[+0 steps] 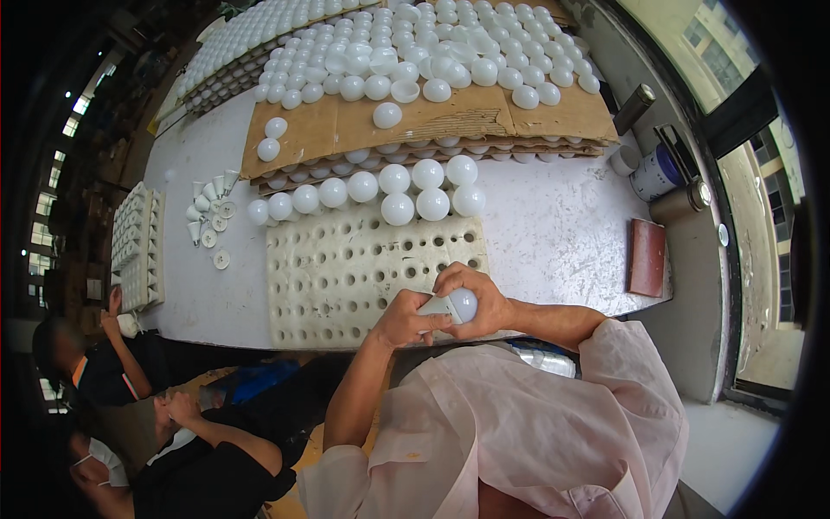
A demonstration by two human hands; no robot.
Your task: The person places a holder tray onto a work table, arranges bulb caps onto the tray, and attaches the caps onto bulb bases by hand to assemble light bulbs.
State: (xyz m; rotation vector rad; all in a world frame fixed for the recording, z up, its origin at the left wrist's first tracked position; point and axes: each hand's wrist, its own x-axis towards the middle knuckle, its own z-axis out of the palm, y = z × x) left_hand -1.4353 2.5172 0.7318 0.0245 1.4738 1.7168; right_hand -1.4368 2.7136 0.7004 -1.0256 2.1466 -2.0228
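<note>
Close to the table's near edge, both my hands hold one white light bulb (439, 307) between them, lying tilted. My left hand (402, 320) is closed round its tapered body, and my right hand (480, 294) wraps its round white dome. Under and beyond them lies a cream foam tray (337, 281) with rows of holes. At its far edge stand several round white bulb domes (398, 208). To the left on the table, a cluster of white bulb bodies (207, 201) lies loose, some with their flat round ends showing.
Stacked cardboard layers (328, 121) carry many white domes at the back. A ridged white tray (138, 246) stands at the left edge, beside co-workers (216, 450). On the right are a dark red booklet (647, 258), a metal flask (680, 202), a tub (655, 176) and a wall.
</note>
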